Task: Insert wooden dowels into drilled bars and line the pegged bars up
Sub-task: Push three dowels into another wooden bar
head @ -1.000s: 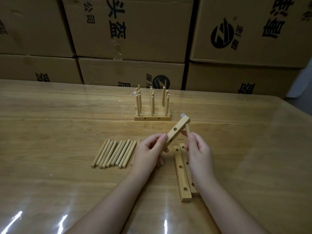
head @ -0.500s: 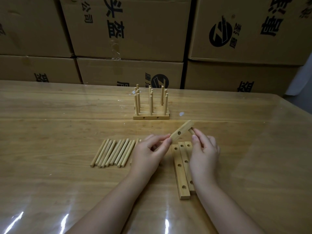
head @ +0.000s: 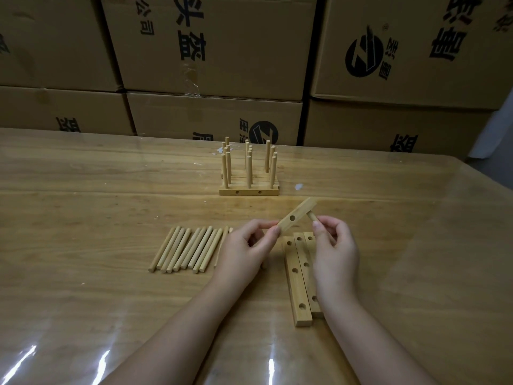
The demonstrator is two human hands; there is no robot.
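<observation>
Pale drilled wooden bar (head: 297, 215) is being pinched above the bench (head: 111, 218) by the left grip (head: 245, 248); round wooden dowel (head: 311, 216), clamped in right grip (head: 333, 245), is being entered; skew is risking jamming.

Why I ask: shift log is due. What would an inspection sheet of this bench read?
Surface: wooden table under glossy clear film, glare near the front edge.
Job's things: held bar tilted, dowel at its far end, seating unclear; loose dowels in a row; spare drilled bars lying side by side; pegged bars lined up farther back.
Clutter: white scrap beside the pegged bars.
Hands: left hand pinches the held bar; right hand pinches the dowel.
Cables: nothing seen.
Surroundings: stacked cardboard boxes behind the table.
</observation>
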